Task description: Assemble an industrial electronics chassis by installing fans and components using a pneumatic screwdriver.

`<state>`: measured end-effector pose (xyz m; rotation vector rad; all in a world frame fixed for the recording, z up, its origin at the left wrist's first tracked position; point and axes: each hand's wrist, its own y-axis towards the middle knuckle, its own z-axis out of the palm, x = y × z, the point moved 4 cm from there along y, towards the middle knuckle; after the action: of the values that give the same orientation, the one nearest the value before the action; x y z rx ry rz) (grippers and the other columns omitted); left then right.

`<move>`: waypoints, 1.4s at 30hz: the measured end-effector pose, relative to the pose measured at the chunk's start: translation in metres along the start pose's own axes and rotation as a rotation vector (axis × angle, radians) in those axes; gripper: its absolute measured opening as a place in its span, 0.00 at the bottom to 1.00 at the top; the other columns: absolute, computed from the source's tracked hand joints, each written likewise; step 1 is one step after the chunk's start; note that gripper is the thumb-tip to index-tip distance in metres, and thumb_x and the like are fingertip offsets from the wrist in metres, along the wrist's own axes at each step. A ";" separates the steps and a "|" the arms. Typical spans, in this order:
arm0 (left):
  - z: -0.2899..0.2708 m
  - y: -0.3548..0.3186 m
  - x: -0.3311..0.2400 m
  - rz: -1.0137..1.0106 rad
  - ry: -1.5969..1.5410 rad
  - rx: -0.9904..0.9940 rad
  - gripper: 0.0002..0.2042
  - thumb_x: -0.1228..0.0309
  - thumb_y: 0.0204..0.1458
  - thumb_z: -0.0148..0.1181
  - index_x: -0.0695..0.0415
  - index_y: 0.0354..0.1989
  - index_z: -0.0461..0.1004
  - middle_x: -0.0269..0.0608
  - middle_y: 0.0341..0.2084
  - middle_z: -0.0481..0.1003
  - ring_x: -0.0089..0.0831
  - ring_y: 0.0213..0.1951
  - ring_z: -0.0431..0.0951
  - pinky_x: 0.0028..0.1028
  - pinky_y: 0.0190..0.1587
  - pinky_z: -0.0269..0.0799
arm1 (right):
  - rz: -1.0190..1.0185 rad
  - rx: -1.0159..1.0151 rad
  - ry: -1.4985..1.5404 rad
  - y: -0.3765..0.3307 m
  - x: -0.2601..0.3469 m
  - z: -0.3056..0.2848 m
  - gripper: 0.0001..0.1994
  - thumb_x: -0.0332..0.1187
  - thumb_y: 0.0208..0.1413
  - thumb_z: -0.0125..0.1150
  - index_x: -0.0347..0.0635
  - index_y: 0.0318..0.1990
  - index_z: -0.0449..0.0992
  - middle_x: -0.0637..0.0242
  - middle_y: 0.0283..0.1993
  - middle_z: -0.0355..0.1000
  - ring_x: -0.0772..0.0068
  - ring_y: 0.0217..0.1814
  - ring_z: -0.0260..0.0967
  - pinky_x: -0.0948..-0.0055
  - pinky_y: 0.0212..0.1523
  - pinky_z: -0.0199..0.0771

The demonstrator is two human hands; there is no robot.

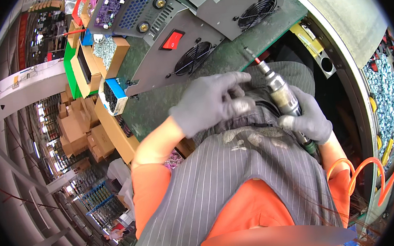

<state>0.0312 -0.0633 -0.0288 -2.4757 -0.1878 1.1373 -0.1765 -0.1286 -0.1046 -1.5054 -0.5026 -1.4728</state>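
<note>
My right hand (310, 120), in a grey glove, is wrapped round an air screwdriver (282, 94) with a metal body. Its thin bit points up and away, over the near edge of the green bench, with a red ring near the tip. To its left is my left hand (211, 101), also gloved in grey. Its index finger is stretched out and the thumb stands apart, with nothing visible between them. Beyond the hands stand grey metal housings (154, 64) with black fans (194, 58) and a red rocker switch (173, 40); neither hand touches them.
Open cardboard boxes of small metal parts (105, 51) and a blue-and-white box of black screws (110, 97) line the bench's left side. An orange coiled hose (353, 171) hangs at the right. Further right lies a heap of small metal parts (383, 101). Cartons (76, 127) are stacked at the left.
</note>
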 end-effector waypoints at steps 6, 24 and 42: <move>-0.096 -0.005 -0.112 0.533 0.701 -0.637 0.19 0.66 0.43 0.66 0.60 0.44 0.74 0.41 0.35 0.78 0.31 0.38 0.77 0.29 0.40 0.72 | 0.058 -0.053 0.095 0.011 -0.012 -0.008 0.32 0.34 0.39 0.70 0.30 0.53 0.64 0.67 0.42 0.67 0.78 0.43 0.63 0.76 0.46 0.65; -0.118 0.070 -0.080 0.502 0.589 0.245 0.15 0.62 0.59 0.45 0.59 0.44 0.72 0.53 0.38 0.75 0.41 0.40 0.77 0.35 0.40 0.71 | 0.000 -0.004 0.158 0.037 -0.004 0.002 0.28 0.32 0.42 0.67 0.33 0.52 0.65 0.71 0.41 0.66 0.80 0.41 0.61 0.78 0.45 0.62; -0.127 -0.121 0.203 -0.552 0.706 -0.751 0.12 0.62 0.46 0.61 0.50 0.38 0.79 0.39 0.38 0.75 0.37 0.44 0.72 0.35 0.48 0.68 | 0.057 -0.087 -0.003 0.023 -0.028 -0.002 0.32 0.32 0.38 0.66 0.32 0.54 0.64 0.72 0.38 0.64 0.80 0.38 0.59 0.78 0.42 0.63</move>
<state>0.2654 0.0657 -0.0453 -2.9538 -1.1552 -0.1035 -0.1647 -0.1322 -0.1388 -1.5772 -0.3990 -1.4640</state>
